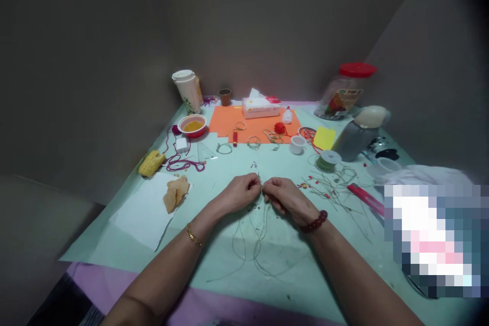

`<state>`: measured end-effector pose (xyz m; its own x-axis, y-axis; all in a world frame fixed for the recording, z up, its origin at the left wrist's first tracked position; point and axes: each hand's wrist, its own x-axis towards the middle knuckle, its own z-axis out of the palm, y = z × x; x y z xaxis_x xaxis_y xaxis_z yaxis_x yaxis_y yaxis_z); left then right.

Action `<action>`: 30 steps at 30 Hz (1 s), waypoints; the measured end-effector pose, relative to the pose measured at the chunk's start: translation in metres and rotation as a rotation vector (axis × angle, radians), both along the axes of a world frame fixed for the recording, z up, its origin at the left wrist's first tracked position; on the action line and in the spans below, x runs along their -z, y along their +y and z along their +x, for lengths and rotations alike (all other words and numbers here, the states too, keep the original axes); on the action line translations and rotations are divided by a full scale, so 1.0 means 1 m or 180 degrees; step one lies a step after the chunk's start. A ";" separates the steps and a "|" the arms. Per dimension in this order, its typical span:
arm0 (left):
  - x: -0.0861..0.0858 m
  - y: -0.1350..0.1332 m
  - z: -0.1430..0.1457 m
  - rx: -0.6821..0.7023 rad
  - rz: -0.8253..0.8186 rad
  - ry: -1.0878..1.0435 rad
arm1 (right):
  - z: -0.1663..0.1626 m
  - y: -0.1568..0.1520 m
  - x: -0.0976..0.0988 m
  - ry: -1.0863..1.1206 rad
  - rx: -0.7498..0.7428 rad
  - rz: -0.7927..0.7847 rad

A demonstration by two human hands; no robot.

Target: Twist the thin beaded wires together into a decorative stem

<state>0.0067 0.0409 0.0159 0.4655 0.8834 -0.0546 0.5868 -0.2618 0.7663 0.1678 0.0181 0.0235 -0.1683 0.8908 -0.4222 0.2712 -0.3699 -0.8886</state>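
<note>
Near the middle of the table, my left hand [243,193] and my right hand [282,194] meet, almost touching, with fingers pinched. Between them runs thin green cord [256,249], whose long loose ends loop over the green table cover below. The bit of cord right at the fingertips is small and partly hidden by the fingers. To the right of my right hand lie more cut lengths of green cord [336,188] with small red pieces among them. A spool of green cord [327,161] stands just beyond these.
At the back, an orange sheet [221,118] bears a tissue box [261,108] and finished-looking cord loops [253,142]. A red-rimmed bowl [193,126], purple cord [187,164] and corn cob [151,163] sit left. Right are a red-lidded jar [346,92], dark bottle [357,135] and red-handled tool [365,198].
</note>
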 end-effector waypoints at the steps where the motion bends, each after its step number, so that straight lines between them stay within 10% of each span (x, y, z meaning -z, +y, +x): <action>1: 0.001 0.000 0.000 -0.0005 -0.0020 -0.0064 | 0.000 -0.001 -0.001 0.0028 -0.0058 -0.0082; 30: 0.016 0.007 -0.004 -0.0326 -0.0557 -0.0477 | -0.006 -0.003 0.008 -0.0234 -0.0057 -0.0103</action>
<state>0.0031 0.0482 0.0002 0.3883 0.9095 -0.1481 0.4799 -0.0624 0.8751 0.1619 0.0151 0.0154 -0.1515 0.8735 -0.4626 0.3423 -0.3927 -0.8536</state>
